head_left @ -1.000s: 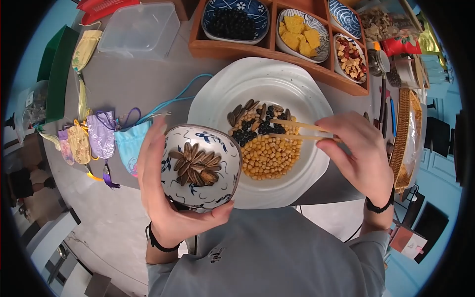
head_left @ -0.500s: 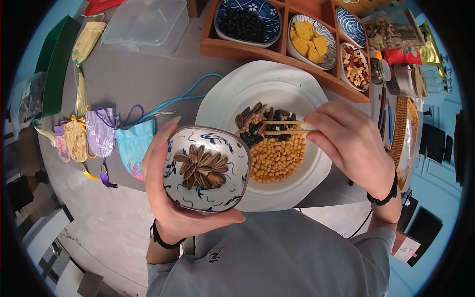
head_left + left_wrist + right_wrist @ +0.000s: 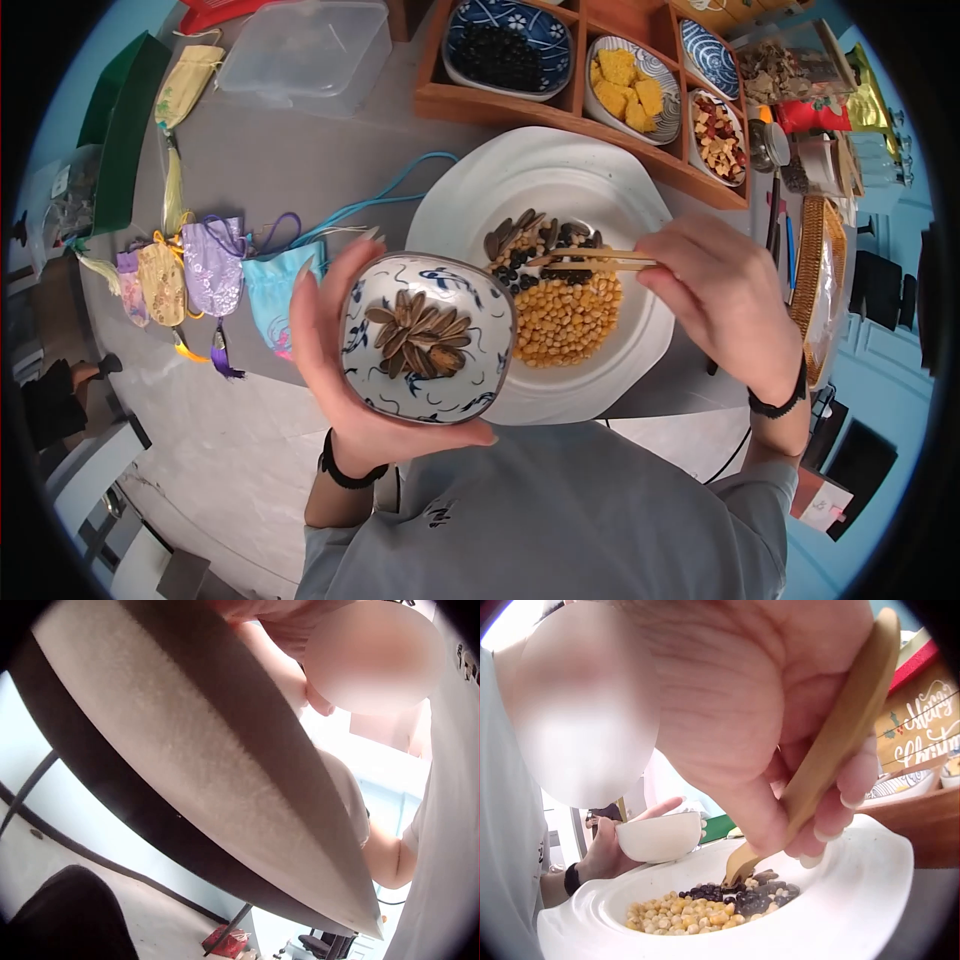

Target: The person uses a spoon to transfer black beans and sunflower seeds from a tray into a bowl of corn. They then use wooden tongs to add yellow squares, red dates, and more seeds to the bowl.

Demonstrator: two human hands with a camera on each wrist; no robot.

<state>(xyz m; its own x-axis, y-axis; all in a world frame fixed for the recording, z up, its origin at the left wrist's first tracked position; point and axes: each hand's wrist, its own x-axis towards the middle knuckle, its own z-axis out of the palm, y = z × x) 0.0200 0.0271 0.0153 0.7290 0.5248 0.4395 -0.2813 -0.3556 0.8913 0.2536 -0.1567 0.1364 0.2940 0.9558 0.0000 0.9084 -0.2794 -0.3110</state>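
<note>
My left hand (image 3: 335, 395) holds a small white bowl (image 3: 485, 325) with blue markings, fingers and thumb round its sides. Striped sunflower seeds (image 3: 420, 335) lie piled inside it. My right hand (image 3: 725, 300) pinches wooden tongs (image 3: 840, 727), their two prongs close together. The tips reach down among black beans (image 3: 520, 258) in a wide white dish (image 3: 450, 200). Yellow corn kernels (image 3: 565, 320) fill the dish's near part, and several sunflower seeds (image 3: 510, 238) lie at its far left. The bowl overlaps the dish's left rim in the head view.
Behind the dish stands a wooden divided tray (image 3: 480, 107) with bowls of black beans, yellow chunks and chopped mix. Small drawstring pouches (image 3: 215, 270) lie at left, below a clear plastic box (image 3: 305, 55). A wicker basket (image 3: 818, 290) sits at right; jars and packets stand behind it.
The tongs' prongs, spread apart a second ago, have come closer together among the beans. My left hand and bowl have shifted slightly right in the head view, which has itself moved a little.
</note>
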